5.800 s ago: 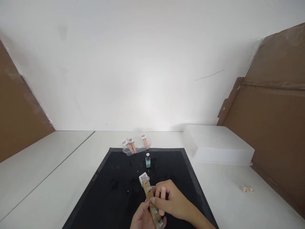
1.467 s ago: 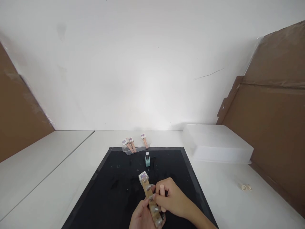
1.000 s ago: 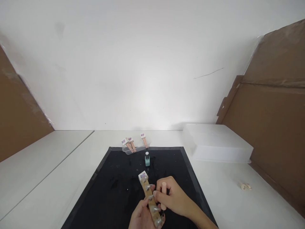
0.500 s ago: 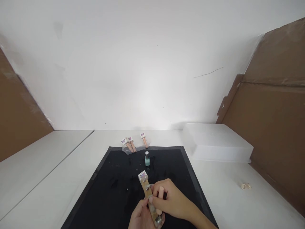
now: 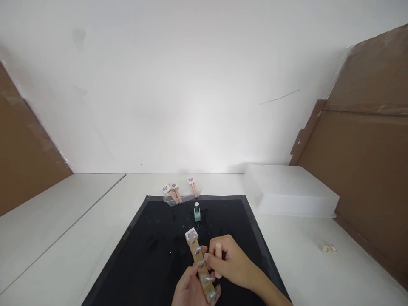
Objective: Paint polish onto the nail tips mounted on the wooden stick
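Note:
My left hand is closed around a tan wooden strip, held slanting over the black mat. At its far end is a white block with a purple flower picture. Several clear, shiny nail-like tips stick out along the strip. My right hand is closed on a nail polish brush with a pale pink cylindrical handle, upright beside the strip's right edge. A dark bit shows below the handle; whether it touches a tip I cannot tell. Beyond the strip a green nail polish bottle with a white top stands upright.
A clear tray at the mat's far edge holds 3 pink sticks with white flower-marked ends. A translucent white box stands at the right back, with cream rings nearer me. Brown cardboard walls the right side.
My right hand has shifted slightly right and away from me with the brush, uncovering more of the strip and its tips. My left hand and the strip stay nearly still.

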